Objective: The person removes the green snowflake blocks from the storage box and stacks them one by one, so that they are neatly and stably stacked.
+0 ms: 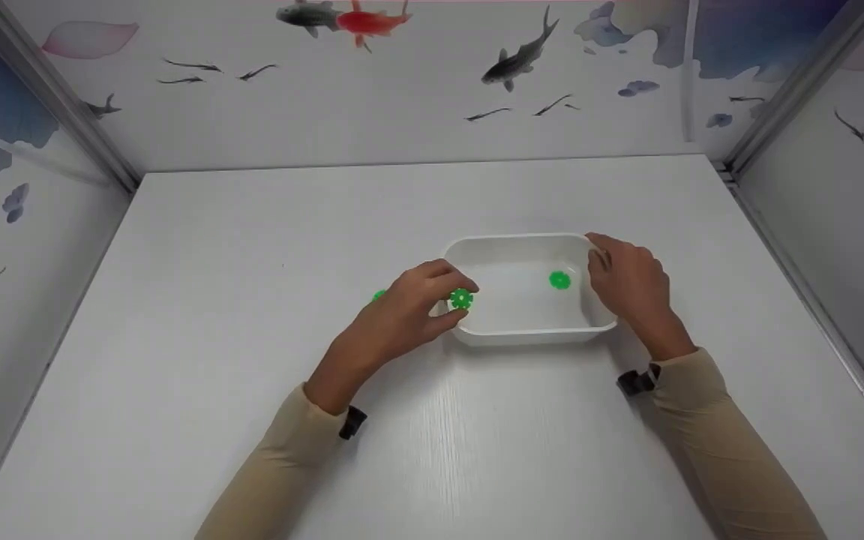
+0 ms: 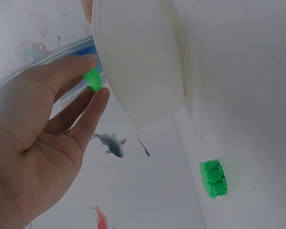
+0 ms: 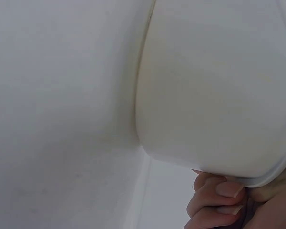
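Note:
Between thumb and finger, my left hand (image 1: 402, 307) pinches a small green notched disc (image 1: 462, 298) at the left rim of a white rectangular tub (image 1: 526, 337). The left wrist view shows that disc (image 2: 93, 80) edge-on beside the tub's outer wall (image 2: 143, 62). Another green disc (image 1: 559, 280) lies inside the tub, toward its right end. My right hand (image 1: 634, 289) grips the tub's right rim near the far corner; its curled fingers (image 3: 214, 198) show under the rim in the right wrist view.
A short stack of green discs (image 2: 213, 179) stands on the white table (image 1: 199, 300), mostly hidden behind my left hand in the head view. Panels printed with fish (image 1: 372, 22) enclose the table at the back and both sides.

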The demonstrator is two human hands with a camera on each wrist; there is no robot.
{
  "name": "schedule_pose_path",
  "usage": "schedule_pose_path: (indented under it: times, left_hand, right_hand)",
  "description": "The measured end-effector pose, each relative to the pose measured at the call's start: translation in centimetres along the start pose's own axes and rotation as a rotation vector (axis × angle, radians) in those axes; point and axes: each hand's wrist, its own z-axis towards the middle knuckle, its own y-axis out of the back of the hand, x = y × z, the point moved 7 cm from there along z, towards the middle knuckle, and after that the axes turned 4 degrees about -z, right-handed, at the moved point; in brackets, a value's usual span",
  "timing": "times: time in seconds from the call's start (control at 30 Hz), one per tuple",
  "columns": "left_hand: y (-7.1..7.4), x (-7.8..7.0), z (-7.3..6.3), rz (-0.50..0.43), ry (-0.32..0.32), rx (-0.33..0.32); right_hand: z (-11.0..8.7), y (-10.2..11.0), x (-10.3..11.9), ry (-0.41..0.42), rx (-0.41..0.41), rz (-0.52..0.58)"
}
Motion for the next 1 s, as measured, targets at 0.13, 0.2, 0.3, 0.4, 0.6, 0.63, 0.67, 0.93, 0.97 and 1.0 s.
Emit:
schedule_pose_path:
  times: [0.13,0.2,0.3,0.4,0.6,0.63,0.67,0.93,0.97,1.0]
  left_hand:
    - [0.4,0.4,-0.7,0.01,0.02,-0.005]
    - [0.6,0.6,-1.1,0.015,0.03,-0.007]
    - [0.8,0.7,-1.7,0.026,0.034,-0.01]
    - [0.9,0.8,-2.3,0.043,0.038,-0.011]
    - [1.4,1.3,-3.3,0.06,0.051,-0.016]
    - [1.5,1.4,-3.5,0.059,0.054,-0.016]
    - [1.6,1.5,-3.7,0.061,0.056,-0.016]
    - [2.8,3.4,-4.6,0.117,0.14,-0.039]
    - [3.0,3.8,-4.7,0.121,0.158,-0.042]
    - [3.1,4.1,-4.8,0.12,0.174,-0.045]
  right_hand:
    - [0.0,0.0,0.0,-0.006,0.006,0.0]
    - [0.0,0.0,0.0,-0.012,0.011,-0.004]
    - [0.0,-0.1,0.0,-0.019,0.023,-0.012]
    - [0.0,0.0,0.0,-0.024,0.026,-0.021]
    - [0.0,0.0,0.0,-0.033,0.023,-0.027]
    - [0.0,-0.1,0.0,-0.036,0.026,-0.026]
    - [0.0,-0.1,0.0,-0.038,0.029,-0.026]
    - [0.1,0.0,-0.1,-0.017,0.013,-0.027]
    - [0.1,0.0,0.0,-0.014,0.012,-0.028]
    - [0.0,0.1,0.0,-0.012,0.013,-0.03]
